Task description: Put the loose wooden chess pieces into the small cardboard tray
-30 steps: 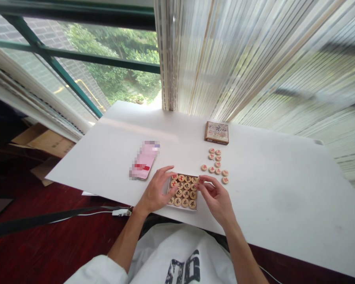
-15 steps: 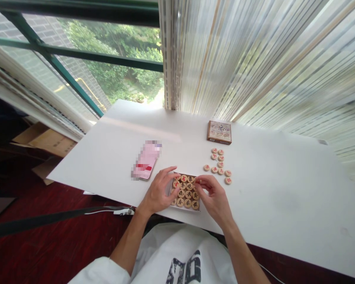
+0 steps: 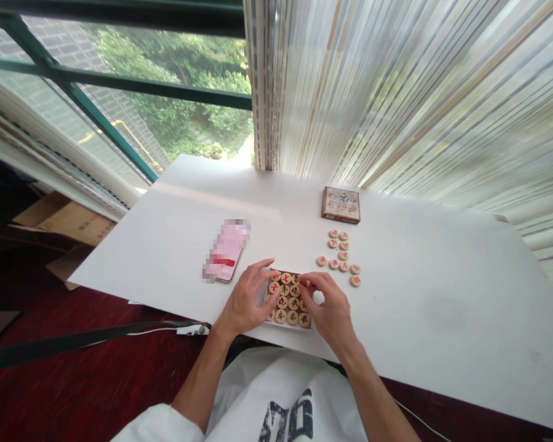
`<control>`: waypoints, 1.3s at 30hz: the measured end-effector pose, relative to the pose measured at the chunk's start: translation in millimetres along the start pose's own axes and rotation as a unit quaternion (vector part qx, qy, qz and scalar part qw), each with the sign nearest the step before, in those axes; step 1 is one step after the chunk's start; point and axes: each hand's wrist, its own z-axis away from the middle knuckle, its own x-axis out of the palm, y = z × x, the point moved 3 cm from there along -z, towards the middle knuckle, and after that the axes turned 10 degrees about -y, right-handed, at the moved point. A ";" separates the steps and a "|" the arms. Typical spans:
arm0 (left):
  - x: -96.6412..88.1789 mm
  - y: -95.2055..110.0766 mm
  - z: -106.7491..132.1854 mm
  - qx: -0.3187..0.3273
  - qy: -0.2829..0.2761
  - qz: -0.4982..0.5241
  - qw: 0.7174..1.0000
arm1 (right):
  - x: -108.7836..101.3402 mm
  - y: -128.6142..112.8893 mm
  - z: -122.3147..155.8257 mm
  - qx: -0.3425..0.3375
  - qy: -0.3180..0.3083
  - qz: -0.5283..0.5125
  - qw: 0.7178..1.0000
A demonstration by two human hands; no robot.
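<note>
Your two hands meet at one open tray (image 3: 288,326), which sits at six o'clock on the one white table (image 3: 419,276), close to its near edge. Your left hand (image 3: 249,299) curves round the tray's nine-o'clock side, thumb and forefinger spread apart over the pieces, gripping none of them. Your right hand (image 3: 330,306) comes in from three o'clock, thumb and fingertips pinched on one red-marked piece (image 3: 303,282), mostly hidden by the fingers. In the tray you have at least three other red-marked pieces (image 3: 286,278) and nine black-marked ones (image 3: 292,317); your fingers cover the rest. From the tray, ten loose red-marked pieces (image 3: 343,255) lie at two o'clock, one flat printed box (image 3: 341,204) at one, and one pink phone (image 3: 227,250), partly pixelated, at ten.
</note>
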 end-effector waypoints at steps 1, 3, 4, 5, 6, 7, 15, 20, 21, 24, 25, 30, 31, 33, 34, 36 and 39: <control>-0.1 0.1 -0.1 0.000 0.000 0.001 1.000 | -0.4 -0.9 0.2 -0.002 0.001 0.004 1.000; -0.3 0.1 -0.4 0.000 0.000 0.003 1.000 | -0.7 -1.1 0.6 0.000 0.003 -0.001 1.000; -0.3 0.1 -0.5 0.000 -0.001 0.003 1.000 | -0.3 -0.5 0.8 0.003 0.003 -0.007 1.000; -0.3 0.0 -0.5 -0.001 -0.001 0.003 1.000 | 0.3 0.3 0.9 0.005 0.003 -0.013 1.000; -0.2 -0.1 -0.5 -0.002 -0.002 0.003 1.000 | 1.2 1.3 1.1 0.005 0.002 -0.019 1.000; -0.2 -0.3 -0.3 -0.003 -0.002 0.002 1.000 | 2.1 2.4 1.3 0.004 0.001 -0.023 1.000; 0.0 -0.8 0.1 -0.008 0.000 0.006 1.000 | 5.8 2.0 0.8 -0.028 -0.025 0.097 0.995; 0.0 -1.2 0.2 -0.007 0.002 0.007 1.000 | 5.5 -2.0 -2.2 -0.054 -0.034 0.182 0.981; 0.0 -1.2 0.3 -0.006 0.003 0.008 1.000 | 5.6 -1.8 -2.3 -0.055 -0.032 0.191 0.980; -0.4 -1.1 0.1 -0.007 0.004 0.007 1.000 | 5.8 0.3 -1.9 -0.052 -0.023 0.206 0.977; -0.5 -1.1 0.0 -0.008 0.004 0.006 1.000 | 5.9 1.2 -1.6 -0.051 -0.021 0.208 0.977; -0.8 -1.2 -0.5 -0.009 0.003 0.005 1.000 | 6.4 1.3 -0.6 -0.053 -0.018 0.212 0.976; -0.7 -1.3 -0.5 -0.009 0.003 0.004 1.000 | 6.4 0.7 -0.4 -0.054 -0.017 0.212 0.976; -0.3 -1.4 -0.5 -0.009 0.002 0.004 1.000 | 6.5 -0.3 0.1 -0.055 -0.015 0.210 0.976; -0.1 -1.4 -0.4 -0.008 0.001 0.004 1.000 | 6.6 -0.5 0.4 -0.056 -0.014 0.208 0.976; 0.3 -1.3 -0.2 -0.008 -0.001 0.004 1.000 | 7.0 -0.1 1.0 -0.056 -0.010 0.205 0.977; 0.5 -1.4 0.0 -0.008 -0.002 0.003 1.000 | 7.9 1.8 1.3 -0.057 -0.007 0.201 0.978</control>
